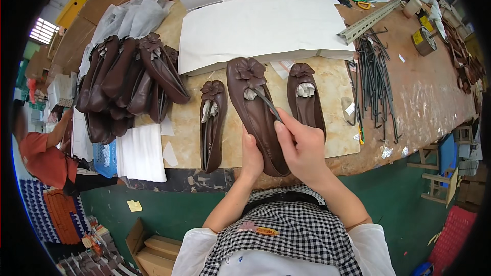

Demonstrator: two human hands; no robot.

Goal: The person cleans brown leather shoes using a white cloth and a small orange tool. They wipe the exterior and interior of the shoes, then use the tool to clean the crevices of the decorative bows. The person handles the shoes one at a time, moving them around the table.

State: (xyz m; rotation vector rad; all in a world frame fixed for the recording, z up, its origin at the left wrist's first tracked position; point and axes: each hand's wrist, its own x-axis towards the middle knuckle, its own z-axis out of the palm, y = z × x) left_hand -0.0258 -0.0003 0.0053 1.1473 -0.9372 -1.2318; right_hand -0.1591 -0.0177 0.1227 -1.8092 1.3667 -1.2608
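A dark brown leather flat shoe with a flower ornament (pixel 245 122) is held over the table, toe pointing away. My left hand (pixel 253 155) grips its side near the heel. Between the thumb and fingers of my right hand (pixel 303 142) is a thin dark rod (pixel 268 102), whose far end reaches the crumpled white paper (pixel 252 93) in the toe. To the left lies a matching shoe (pixel 211 126) with paper and a dark rod inside. Another matching shoe (pixel 302 84), with paper in its toe, lies to the right, partly hidden by my right hand.
Brown shoes (pixel 122 84) are piled at left above a folded white cloth (pixel 141 153). A stack of white paper sheets (pixel 261 30) lies behind. At right are many dark hooked rods (pixel 374 80), a perforated metal angle bar (pixel 368 23) and scissors (pixel 361 3). A person (pixel 50 153) is at far left.
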